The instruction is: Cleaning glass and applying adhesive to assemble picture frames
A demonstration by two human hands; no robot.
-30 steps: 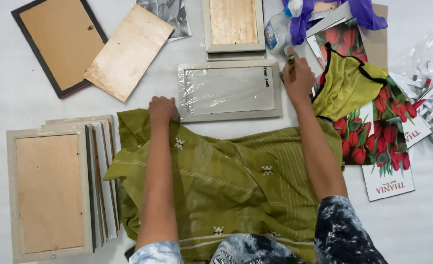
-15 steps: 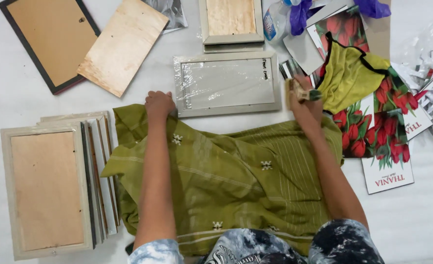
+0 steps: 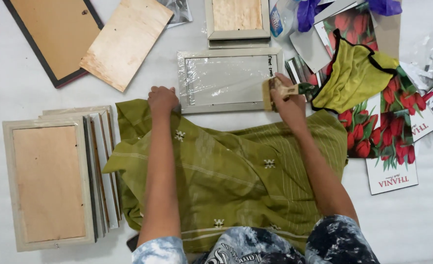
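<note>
My right hand (image 3: 288, 100) grips a bristly wooden brush (image 3: 275, 91) on the plastic-wrapped frame (image 3: 226, 80); left hand (image 3: 162, 100) fisted at its corner.

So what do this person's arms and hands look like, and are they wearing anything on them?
Both arms are bare from the upper arm down, with short sleeves in a mottled blue, black and white print at the bottom edge. The left hand and right hand are gloveless; no rings, watch or bracelets show from this angle.
</note>
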